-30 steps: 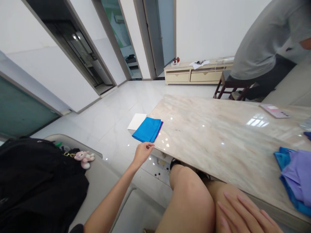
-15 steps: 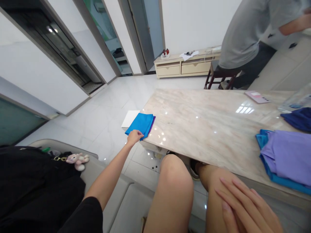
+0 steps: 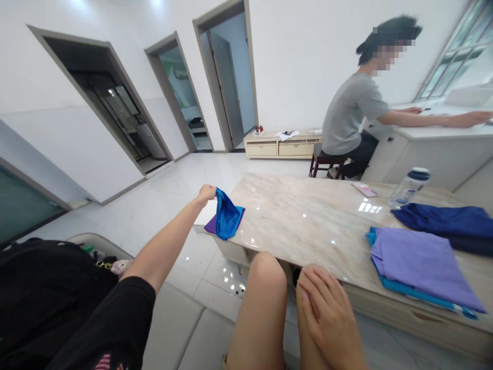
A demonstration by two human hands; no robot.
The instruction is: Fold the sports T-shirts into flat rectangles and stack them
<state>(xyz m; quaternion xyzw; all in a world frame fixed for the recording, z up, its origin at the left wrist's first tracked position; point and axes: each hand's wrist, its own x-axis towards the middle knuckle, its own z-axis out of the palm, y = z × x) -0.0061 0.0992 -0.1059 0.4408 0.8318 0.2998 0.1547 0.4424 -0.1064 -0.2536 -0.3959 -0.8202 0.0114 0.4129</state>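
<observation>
Pinched in my left hand (image 3: 208, 192) is the upper corner of a shiny blue cloth (image 3: 227, 216), lifted at the far left end of the table. Its lower part still rests on a folded purple cloth (image 3: 211, 225), which lies at the table's corner. My right hand (image 3: 327, 303) lies flat over my right knee, fingers stretched out and holding nothing. To the right on the table, a folded lilac cloth (image 3: 418, 264) sits on top of a blue cloth (image 3: 389, 280). Behind these lies a dark navy cloth (image 3: 439, 221).
The marble-topped table (image 3: 285, 216) stretches ahead of my knees. A water bottle (image 3: 410, 186) and a pink phone-like slab (image 3: 365, 189) stand toward its back right. A black bag (image 3: 50, 293) lies on the seat at left. A person in grey (image 3: 350, 113) sits at a far counter.
My left hand has raised the blue cloth's corner up and away, uncovering more of the purple cloth. My right hand stays on the knee. The view has tilted upward.
</observation>
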